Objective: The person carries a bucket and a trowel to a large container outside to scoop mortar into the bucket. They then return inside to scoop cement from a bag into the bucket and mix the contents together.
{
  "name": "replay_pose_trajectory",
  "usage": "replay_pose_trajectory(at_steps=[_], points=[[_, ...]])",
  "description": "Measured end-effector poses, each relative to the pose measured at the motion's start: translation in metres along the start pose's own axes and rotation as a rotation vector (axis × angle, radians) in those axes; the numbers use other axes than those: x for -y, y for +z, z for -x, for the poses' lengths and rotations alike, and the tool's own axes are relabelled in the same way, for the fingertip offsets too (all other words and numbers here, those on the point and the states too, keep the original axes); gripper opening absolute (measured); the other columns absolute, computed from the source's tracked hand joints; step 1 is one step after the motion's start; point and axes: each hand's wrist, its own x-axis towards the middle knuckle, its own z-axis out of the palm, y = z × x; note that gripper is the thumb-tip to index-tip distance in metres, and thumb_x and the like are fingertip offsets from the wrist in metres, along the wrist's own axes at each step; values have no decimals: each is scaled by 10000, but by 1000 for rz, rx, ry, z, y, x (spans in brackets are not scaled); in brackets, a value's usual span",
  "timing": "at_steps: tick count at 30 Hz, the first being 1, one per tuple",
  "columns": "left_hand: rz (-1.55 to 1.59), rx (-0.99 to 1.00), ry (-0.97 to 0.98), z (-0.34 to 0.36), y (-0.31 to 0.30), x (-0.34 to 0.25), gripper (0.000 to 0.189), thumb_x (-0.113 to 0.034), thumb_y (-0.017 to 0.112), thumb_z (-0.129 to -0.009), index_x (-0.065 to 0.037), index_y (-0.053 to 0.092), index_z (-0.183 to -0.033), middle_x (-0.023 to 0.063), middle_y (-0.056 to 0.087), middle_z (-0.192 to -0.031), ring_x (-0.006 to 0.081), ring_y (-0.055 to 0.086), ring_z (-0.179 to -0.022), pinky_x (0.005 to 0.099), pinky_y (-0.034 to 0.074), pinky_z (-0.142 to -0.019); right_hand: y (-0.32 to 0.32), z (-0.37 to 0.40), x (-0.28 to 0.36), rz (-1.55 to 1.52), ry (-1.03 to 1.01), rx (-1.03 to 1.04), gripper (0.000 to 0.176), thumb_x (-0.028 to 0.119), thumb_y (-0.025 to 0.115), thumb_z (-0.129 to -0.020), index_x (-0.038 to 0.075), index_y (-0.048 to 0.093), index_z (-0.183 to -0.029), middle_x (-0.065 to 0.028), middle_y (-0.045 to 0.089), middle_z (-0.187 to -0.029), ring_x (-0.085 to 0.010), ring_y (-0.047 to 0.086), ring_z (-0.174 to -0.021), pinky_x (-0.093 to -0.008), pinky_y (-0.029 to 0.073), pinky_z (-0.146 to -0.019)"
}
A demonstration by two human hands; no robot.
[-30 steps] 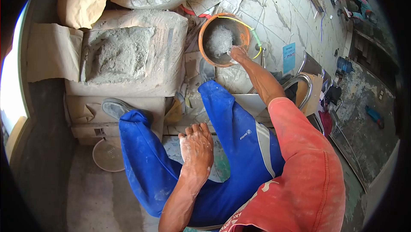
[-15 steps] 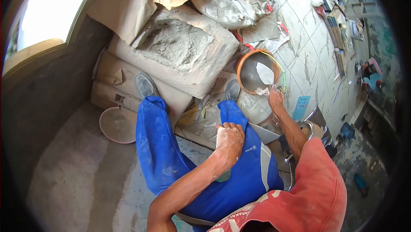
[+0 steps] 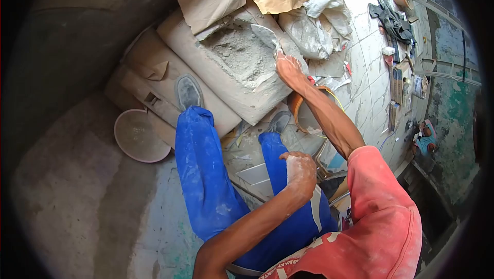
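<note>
Head view: a torn-open sack [image 3: 218, 87] of grey powder [image 3: 236, 55] dominates the floor, an orange bucket [image 3: 297, 106] just beside it. The trowel [image 3: 265, 36] is at the opening's edge, where a rolled wrist could spill powder outside. The right hand [image 3: 289, 69] grips it, arm outstretched; the left hand [image 3: 301, 171] curls above blue trousers [image 3: 206, 171], its palm hidden, contents uncertain.

Pretty dusty red tee [image 3: 383, 202] with pale lettering on it, bright blue pants [image 3: 206, 171] splotched with white and striped light grey down one side, plus grey shoes [image 3: 189, 93], chalky too.
</note>
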Motion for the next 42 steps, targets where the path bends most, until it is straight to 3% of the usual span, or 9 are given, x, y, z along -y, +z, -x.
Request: replay_pose_trajectory(at_steps=[5, 7, 8, 9, 15, 19, 29, 32, 42], points=[[124, -279, -102, 14, -17, 31, 291, -166, 532, -729, -29, 513, -986, 100, 544, -893, 206, 511, -848, 415, 367, -751, 55, -99, 34, 234, -194, 44, 150, 113, 456, -749, 53, 589, -785, -137, 583, -729, -258, 587, -715, -422, 449, -590], [91, -288, -134, 18, -17, 36, 298, -159, 539, -719, -29, 514, -986, 98, 543, -895, 204, 506, -845, 417, 358, -760, 102, -94, 23, 861, -522, -416, 104, 106, 504, -719, 106, 600, -680, -100, 584, -721, -236, 590, -695, -413, 453, -522], [62, -254, -156, 17, -18, 37, 296, -159, 539, -720, -30, 515, -986, 96, 542, -895, 203, 506, -838, 423, 356, -764, 81, -99, 54, 455, 20, -129, 69, 113, 539, -704, 84, 596, -731, -105, 580, -747, -256, 591, -706, -423, 452, -447], [38, -214, -179, 16, -19, 37, 294, -160, 540, -721, -31, 517, -985, 94, 542, -894, 202, 506, -832, 429, 354, -769, 58, -80, 66, 519, 60, -196, 92, 120, 544, -710, 59, 590, -762, -109, 577, -724, -262, 595, -702, -424, 449, -399], [36, -238, -127, 14, -39, 30, 285, -177, 530, -745, -37, 526, -993, 116, 550, -938, 235, 521, -885, 455, 359, -774, 22, -23, 23, 487, -244, -74, 172, 100, 478, -749, 14, 537, -885, -150, 578, -750, -296, 595, -718, -445, 474, -544], [57, -253, -122, 17, -47, 33, 268, -169, 535, -740, -47, 535, -978, 108, 555, -920, 232, 526, -866, 452, 364, -762, -25, -10, 33, 276, -168, -25, 238, 94, 411, -772, -38, 492, -952, -202, 578, -813, -319, 578, -722, -435, 454, -635], [138, -205, -154, 11, -30, 42, 295, -189, 565, -715, -57, 547, -978, 103, 554, -943, 221, 525, -865, 448, 369, -745, 88, -84, 48, 416, -56, -27, 116, 125, 479, -747, 71, 582, -750, -100, 604, -710, -231, 614, -680, -356, 486, -578], [118, -172, -119, 9, -28, 33, 312, -190, 556, -727, -58, 536, -1009, 93, 554, -969, 226, 520, -906, 447, 365, -759, 61, -38, 57, 250, 29, 233, 230, 105, 499, -755, 26, 566, -960, -122, 592, -831, -250, 597, -812, -403, 510, -598], [67, -205, -127, 16, -26, 34, 335, -193, 541, -739, -23, 504, -1025, 102, 539, -942, 221, 509, -859, 461, 348, -782, 66, -37, 22, 66, 175, 87, 355, 151, 347, -823, -20, 444, -1120, -191, 573, -907, -334, 561, -858, -431, 429, -753]])
